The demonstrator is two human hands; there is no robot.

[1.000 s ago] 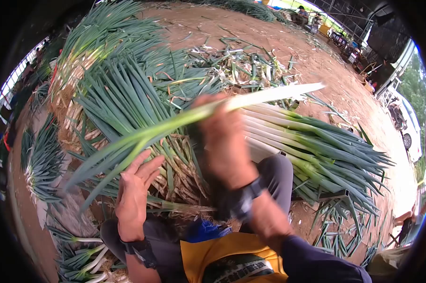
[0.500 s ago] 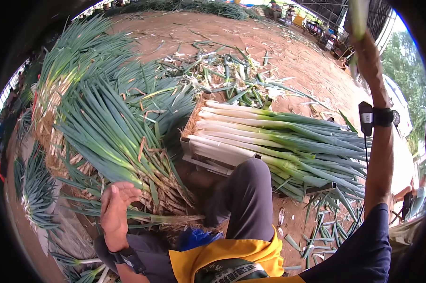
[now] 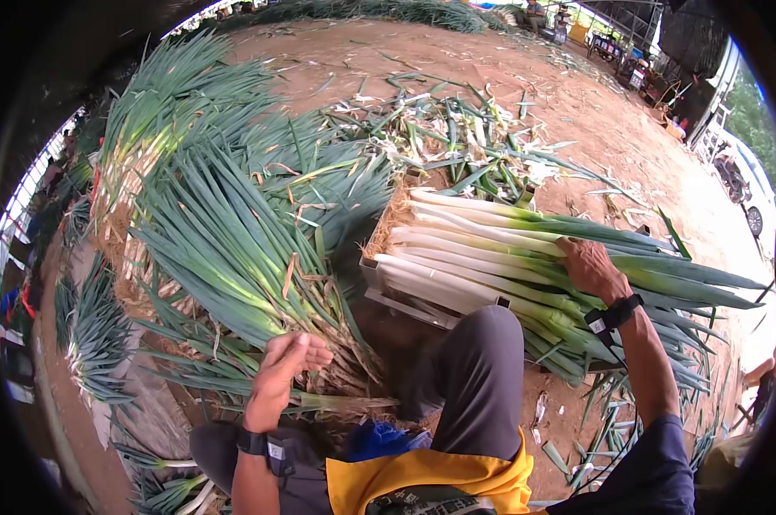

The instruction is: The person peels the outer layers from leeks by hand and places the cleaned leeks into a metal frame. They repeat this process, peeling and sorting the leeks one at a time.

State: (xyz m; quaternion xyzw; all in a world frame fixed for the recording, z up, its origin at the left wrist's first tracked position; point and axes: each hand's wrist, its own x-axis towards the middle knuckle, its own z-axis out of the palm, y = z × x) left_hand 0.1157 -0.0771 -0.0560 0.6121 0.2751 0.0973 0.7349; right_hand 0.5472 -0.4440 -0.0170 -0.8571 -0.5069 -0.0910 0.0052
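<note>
My right hand (image 3: 592, 268) is closed around a green onion (image 3: 525, 241) among the peeled ones lying side by side in a metal rack (image 3: 409, 307). Their white stalks point left with roots attached, and the green leaves trail off to the right. Beside the root end of a pile of unpeeled green onions (image 3: 225, 232), my left hand (image 3: 289, 369) hovers with its fingers loosely extended and nothing visible in it. Brown dry skins cover the lower stalks of that pile.
Peeled skins and cut leaves (image 3: 465, 133) litter the ground behind the rack. More bundles of green onions (image 3: 160, 129) lie at the left. My bent knee (image 3: 487, 343) is close to the rack's near side. A parked vehicle (image 3: 753, 189) is at far right.
My right hand has come down from high at the right, bringing a green onion onto the rack. My left hand stays near the unpeeled pile. The camera view has shifted slightly.
</note>
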